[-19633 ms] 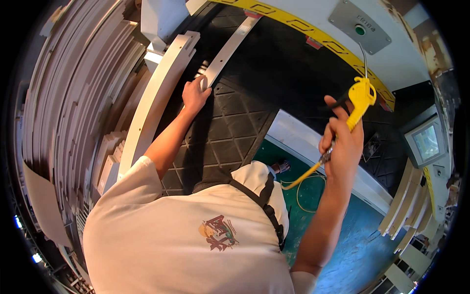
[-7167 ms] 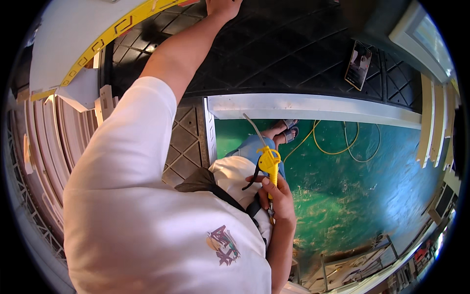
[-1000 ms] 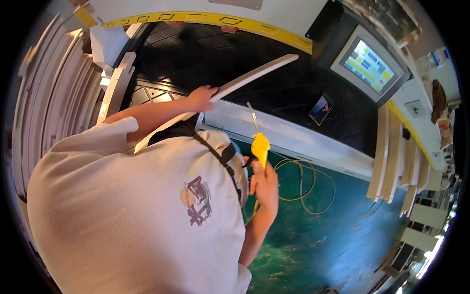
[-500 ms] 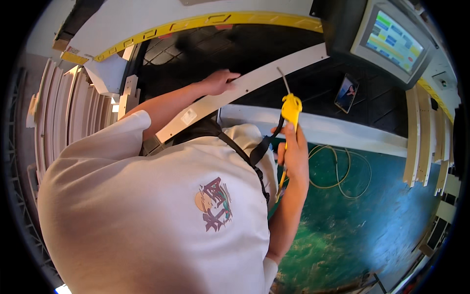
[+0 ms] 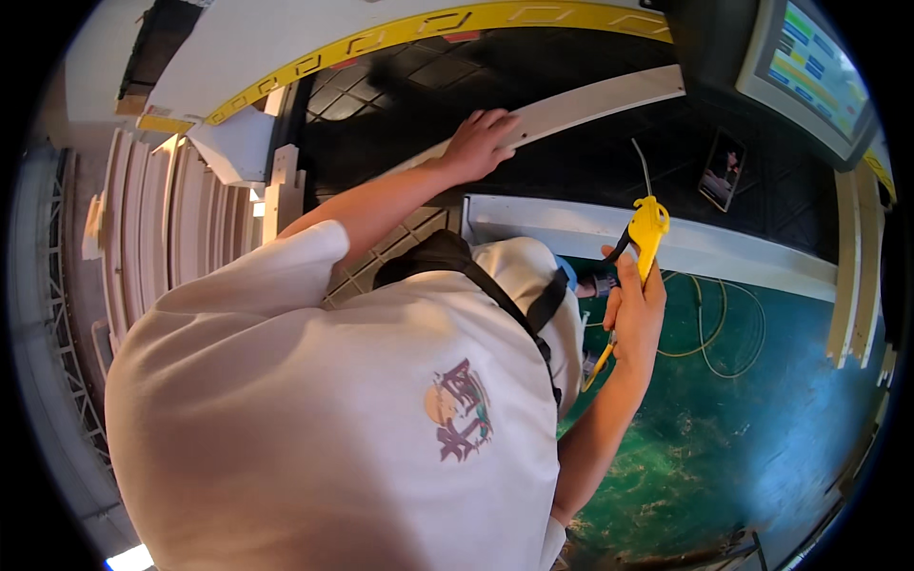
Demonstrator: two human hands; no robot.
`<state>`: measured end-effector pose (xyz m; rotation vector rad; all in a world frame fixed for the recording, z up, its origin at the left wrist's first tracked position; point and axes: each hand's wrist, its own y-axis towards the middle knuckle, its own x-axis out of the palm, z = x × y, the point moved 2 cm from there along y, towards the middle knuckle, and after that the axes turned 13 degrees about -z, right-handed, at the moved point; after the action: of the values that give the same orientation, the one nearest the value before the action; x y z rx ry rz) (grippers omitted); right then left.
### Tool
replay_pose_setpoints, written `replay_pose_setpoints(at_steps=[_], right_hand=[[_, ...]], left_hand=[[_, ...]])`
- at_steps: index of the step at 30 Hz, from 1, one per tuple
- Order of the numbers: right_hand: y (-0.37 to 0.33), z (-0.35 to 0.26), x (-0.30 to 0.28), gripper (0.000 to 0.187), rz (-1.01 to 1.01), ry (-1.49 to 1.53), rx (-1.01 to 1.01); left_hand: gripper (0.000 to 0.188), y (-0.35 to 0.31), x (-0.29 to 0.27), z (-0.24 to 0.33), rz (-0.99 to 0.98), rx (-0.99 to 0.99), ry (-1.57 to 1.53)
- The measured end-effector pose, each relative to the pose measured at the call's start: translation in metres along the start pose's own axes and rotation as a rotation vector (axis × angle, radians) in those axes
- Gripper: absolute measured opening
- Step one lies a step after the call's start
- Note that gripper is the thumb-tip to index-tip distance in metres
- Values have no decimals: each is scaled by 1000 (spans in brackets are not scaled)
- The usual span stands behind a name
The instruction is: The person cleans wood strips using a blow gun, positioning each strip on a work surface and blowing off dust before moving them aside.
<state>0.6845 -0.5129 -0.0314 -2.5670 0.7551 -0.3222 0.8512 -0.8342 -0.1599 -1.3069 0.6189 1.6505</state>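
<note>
My left hand (image 5: 481,145) lies across a long pale board (image 5: 590,107), thumb toward the near edge and fingers toward the far side. The board rests on a black work surface (image 5: 409,90), and my forearm covers part of it at the left. My right hand (image 5: 636,309) is wrapped round a yellow air blow gun (image 5: 648,228), held upright beyond the surface's near edge. Its thin bent metal nozzle (image 5: 642,167) points away from me, clear of the board. A yellow hose (image 5: 598,369) hangs from the bottom of its handle.
A phone (image 5: 723,171) lies on the black surface at the right, below a machine's touch screen (image 5: 814,71). A pale rail (image 5: 666,238) borders the surface. Several stacked boards (image 5: 162,228) stand at the left, others (image 5: 852,266) at the right. Hose loops (image 5: 709,324) lie on the green floor.
The board has shifted away from me, and its label no longer shows. My left hand has moved along with it. The blow gun and the whole scene sit further right in view.
</note>
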Motion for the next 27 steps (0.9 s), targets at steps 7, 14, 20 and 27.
replay_pose_setpoints(at_steps=[7,14,20,27], right_hand=[[-8,27,22,27,-179,-14,95],[-19,57,17,25,-142,85,128],[-25,61,10,24,1,124,200],[-17,68,7,25,-11,-10,271]], left_hand=[[51,93,9,-64,259,-285,134],[76,138,5,-63,211,-653,-132],[76,180,-10,-77,219,-547,-74],[75,205,7,-132,264,-641,15]])
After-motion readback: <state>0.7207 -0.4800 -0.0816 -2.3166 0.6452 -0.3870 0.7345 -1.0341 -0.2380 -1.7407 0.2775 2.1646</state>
